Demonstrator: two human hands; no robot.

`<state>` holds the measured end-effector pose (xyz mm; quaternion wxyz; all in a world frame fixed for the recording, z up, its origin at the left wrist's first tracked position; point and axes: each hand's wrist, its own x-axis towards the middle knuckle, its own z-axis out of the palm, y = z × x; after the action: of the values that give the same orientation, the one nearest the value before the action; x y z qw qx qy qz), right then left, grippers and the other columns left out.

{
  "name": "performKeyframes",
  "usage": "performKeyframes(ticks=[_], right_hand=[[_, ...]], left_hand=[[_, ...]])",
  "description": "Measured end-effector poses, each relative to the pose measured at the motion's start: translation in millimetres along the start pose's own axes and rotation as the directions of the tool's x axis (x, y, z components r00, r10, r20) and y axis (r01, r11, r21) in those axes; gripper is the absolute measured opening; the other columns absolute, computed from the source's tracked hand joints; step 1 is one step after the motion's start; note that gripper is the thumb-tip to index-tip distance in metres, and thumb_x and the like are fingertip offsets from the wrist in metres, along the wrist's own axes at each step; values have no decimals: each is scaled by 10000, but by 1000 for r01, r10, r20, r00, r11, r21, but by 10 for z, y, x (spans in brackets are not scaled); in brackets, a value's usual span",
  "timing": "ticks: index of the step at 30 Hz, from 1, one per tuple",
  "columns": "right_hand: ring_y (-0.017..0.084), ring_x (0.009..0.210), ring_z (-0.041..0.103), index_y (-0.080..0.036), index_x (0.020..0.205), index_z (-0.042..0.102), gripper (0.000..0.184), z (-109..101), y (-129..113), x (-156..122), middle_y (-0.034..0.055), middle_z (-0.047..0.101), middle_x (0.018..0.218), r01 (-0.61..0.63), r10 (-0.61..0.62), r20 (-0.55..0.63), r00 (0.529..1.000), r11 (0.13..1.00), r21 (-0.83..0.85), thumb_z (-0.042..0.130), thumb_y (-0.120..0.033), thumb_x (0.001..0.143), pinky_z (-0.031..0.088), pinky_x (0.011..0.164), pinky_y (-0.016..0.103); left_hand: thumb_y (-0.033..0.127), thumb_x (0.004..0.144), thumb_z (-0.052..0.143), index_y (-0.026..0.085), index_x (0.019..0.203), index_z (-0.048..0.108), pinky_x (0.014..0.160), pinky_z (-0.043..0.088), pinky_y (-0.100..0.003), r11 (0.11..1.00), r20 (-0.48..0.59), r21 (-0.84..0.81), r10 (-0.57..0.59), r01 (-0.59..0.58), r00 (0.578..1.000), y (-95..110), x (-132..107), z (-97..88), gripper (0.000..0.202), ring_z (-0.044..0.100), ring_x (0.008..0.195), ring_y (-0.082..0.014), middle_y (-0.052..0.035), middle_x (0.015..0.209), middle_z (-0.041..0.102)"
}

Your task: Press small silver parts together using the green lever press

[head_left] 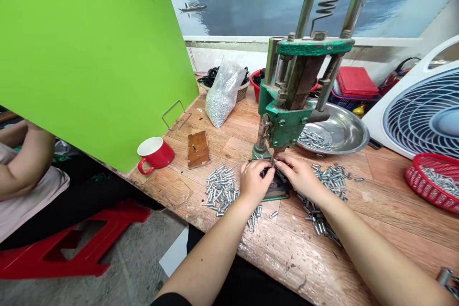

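Observation:
In the middle of the head view a green hand press (287,126) stands on the wooden table. My left hand (255,180) is closed at its base, thumb and fingertips together just under the ram. From the other side my right hand (299,177) pinches at the same spot. A small metal part (274,161) shows between the fingertips of both hands, mostly covered by them. Loose metal eye-ended pins (220,189) lie in a pile beside my left hand. Short metal sleeves (332,179) are heaped beside and under my right forearm.
A red mug (157,153) and a brown wooden block (198,149) stand left. Behind are a bag of small metal pieces (224,95) and a steel bowl (344,129). At right are a red basket (423,184) and a fan (430,100). Another person's arm (30,162) shows far left.

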<state>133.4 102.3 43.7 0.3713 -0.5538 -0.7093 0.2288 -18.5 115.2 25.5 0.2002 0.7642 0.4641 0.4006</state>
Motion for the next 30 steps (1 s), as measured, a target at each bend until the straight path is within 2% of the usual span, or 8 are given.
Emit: performKeyframes(ticks=[6,12,20,26,28,30], right_hand=[[168,927,551,-195,1030,589,280,-12,-24,-11,38,591,1017,42,-41,24,999,998,-42,402,-349,889,426,821,283],[170,969,521,-172,997,590,261,-12,-33,5,63,572,1018,126,-128,-32,991,990,-62,410,-325,888,409,875,296],[162,977,503,-143,953,580,221,5,-31,4,73,553,1003,201,-210,-62,976,970,-134,420,-283,893,412,878,299],[173,976,526,-155,983,584,248,40,5,-6,73,567,1027,128,-137,-61,989,982,-136,416,-316,896,424,875,314],[170,961,540,-171,1004,584,249,49,22,-31,60,577,1024,90,-95,-46,994,990,-111,427,-327,890,435,863,315],[165,957,549,-187,1061,567,263,27,30,-79,51,576,1042,56,-60,-80,995,997,-55,458,-337,874,444,862,317]], left_hand=[[245,770,573,241,852,607,928,356,-385,1000,-9,5,5,-5,1000,3,-7,-3,89,565,964,-176,6,960,660],[207,759,572,233,929,600,914,369,-380,999,-27,-1,46,-46,999,18,-17,-42,175,556,983,-185,-9,1010,644],[288,807,539,233,882,621,936,340,-368,998,-54,51,52,-49,997,42,10,-33,124,555,974,-170,-3,961,660],[313,839,504,253,854,631,988,280,-389,996,-29,72,49,-47,998,45,14,-22,141,575,931,-149,24,928,676],[312,841,504,257,850,635,1011,252,-399,997,-36,67,47,-44,998,47,5,-20,142,578,931,-142,30,926,680],[311,837,515,262,837,642,1037,210,-414,997,-55,64,46,-43,997,49,-6,-19,135,577,947,-140,37,923,683]])
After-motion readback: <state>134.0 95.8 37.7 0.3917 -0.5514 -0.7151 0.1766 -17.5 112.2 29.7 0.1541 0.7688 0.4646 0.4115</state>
